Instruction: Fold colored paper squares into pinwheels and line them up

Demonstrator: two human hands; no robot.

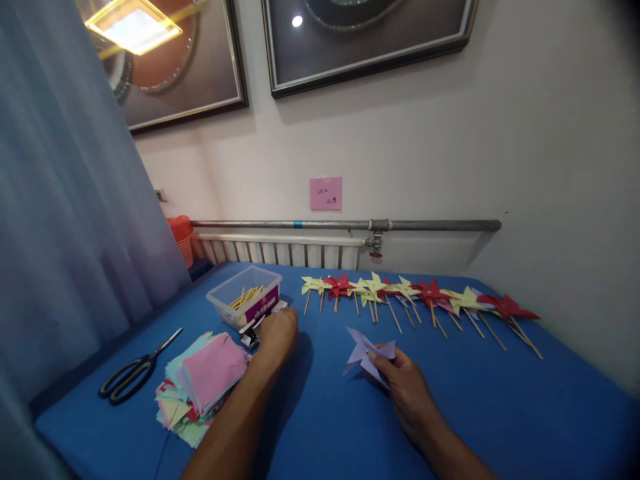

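Observation:
A lilac paper pinwheel (361, 352) without a stick is pinched at its centre between the thumb and fingers of my right hand (400, 383). My left hand (281, 331) reaches forward, curled closed, beside a small dark and white box (250, 333). Its fingertips are turned away, so what they grip is hidden. Right behind it stands a clear plastic tub (223, 297) with a purple label, holding thin wooden sticks (245, 298). Left of my forearm lies a messy stack of pink, green and yellow paper squares (213, 373).
Finished-looking pinwheels on sticks (370, 288), red, yellow and lilac, lie in a row along the back right. Black-handled scissors (133, 377) rest at the left on the blue table cover (320, 427). Behind are a pipe (430, 225), a radiator (280, 252) and a blue curtain (75, 200).

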